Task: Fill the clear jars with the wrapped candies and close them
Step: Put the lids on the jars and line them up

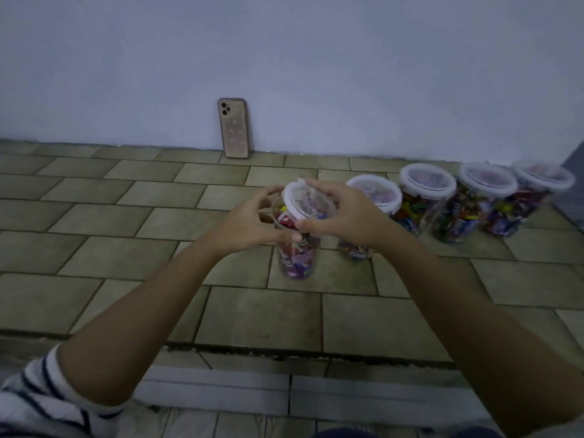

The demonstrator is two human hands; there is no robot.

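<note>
A phone point(233, 128) in a brownish patterned case stands upright, its back with the camera lenses facing out, leaning on a plain pale wall point(316, 58). Its lower edge rests on the floor point(126, 216), which is laid with beige rectangular tiles in staggered rows that spread forward from the phone. Well in front of the phone, a dark rough joint point(284, 350) runs across the floor from side to side. Just beyond that joint, farther from the phone, lies a band of lighter grey slabs point(221, 390). Far to the right of the phone, a grey upright surface point(573, 191) is cut off by the frame's edge.
</note>
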